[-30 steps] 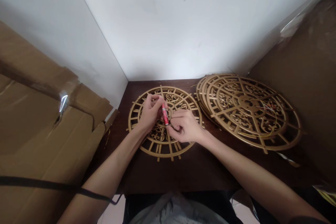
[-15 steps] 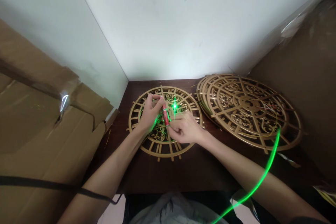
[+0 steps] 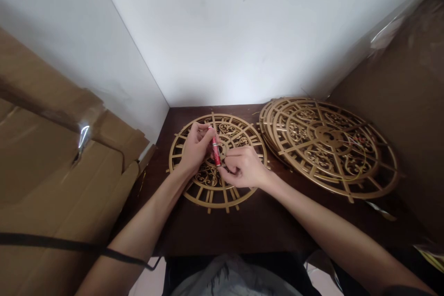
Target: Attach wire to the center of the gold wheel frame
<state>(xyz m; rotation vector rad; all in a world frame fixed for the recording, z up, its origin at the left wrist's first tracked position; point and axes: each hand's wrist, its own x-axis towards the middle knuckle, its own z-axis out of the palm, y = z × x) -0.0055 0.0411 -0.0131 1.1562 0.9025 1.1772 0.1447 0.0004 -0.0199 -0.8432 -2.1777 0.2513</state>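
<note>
My left hand [image 3: 196,145] is closed round the upper part of a short red pen-like tube [image 3: 215,149] with a silver band near its middle. The tube is held tilted above the middle of a gold openwork clock dial [image 3: 225,203]. At the tube's lower end, my right hand [image 3: 245,166] is closed with its fingers curled, thumb and forefinger against that end. Both hands hide part of the dial, which lies flat and shows Roman numeral bars and scrollwork.
On the right a stack of similar gold dials [image 3: 322,173] rests on the dark table [image 3: 208,233]; a thin yellow wire lies on it. Cardboard [image 3: 62,194] stands at left, a brown box [image 3: 398,88] at right. A white wall [image 3: 222,32] rises behind. A black cord [image 3: 69,246] crosses lower left.
The bright green light at my right hand, its glow on my fingers and the green streak over my right forearm are gone. Both hands and the tube have barely moved.
</note>
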